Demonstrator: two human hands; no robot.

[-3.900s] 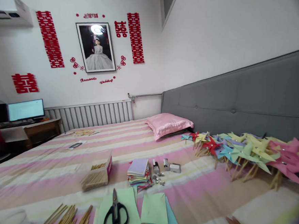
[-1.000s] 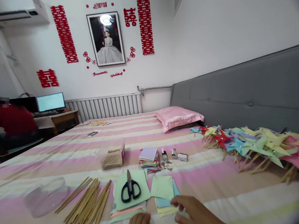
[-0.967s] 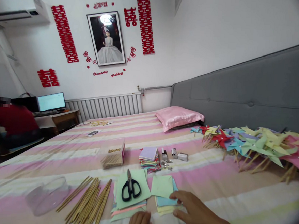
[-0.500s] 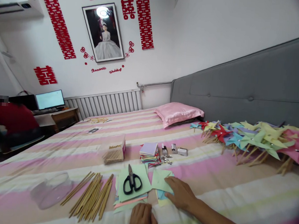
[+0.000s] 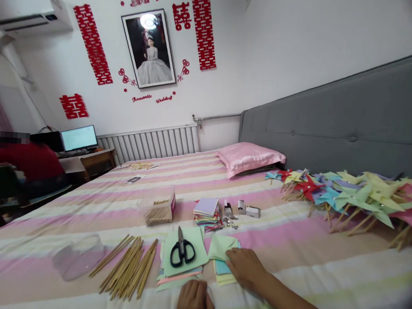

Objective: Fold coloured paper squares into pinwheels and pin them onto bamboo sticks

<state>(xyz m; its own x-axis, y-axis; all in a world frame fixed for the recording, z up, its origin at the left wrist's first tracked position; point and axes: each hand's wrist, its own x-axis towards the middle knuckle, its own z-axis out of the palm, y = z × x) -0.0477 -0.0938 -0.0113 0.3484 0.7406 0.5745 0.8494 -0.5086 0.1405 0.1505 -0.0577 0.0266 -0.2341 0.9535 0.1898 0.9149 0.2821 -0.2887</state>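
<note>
Paper squares [image 5: 221, 248] under your right hand [image 5: 245, 266], fingers flat on green sheet. Your left hand [image 5: 195, 305] rests curled on striped bedspread [image 5: 291, 245], holding nothing. Scissors [image 5: 182, 250] just beyond left hand; sticks [image 5: 129, 269] further left; pinwheels [image 5: 351, 197] far right by grey headboard [image 5: 335, 126].

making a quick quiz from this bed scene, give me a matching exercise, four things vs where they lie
Things:
1. scissors
2. wooden sticks
3. pinwheels
4. pink pillow

Places:
A. far end of the bed, by the radiator
B. on a green paper sheet
C. along the grey headboard
D. loose on the bedspread, left of the paper piles

Pairs: 1-B, 2-D, 3-C, 4-A
</note>
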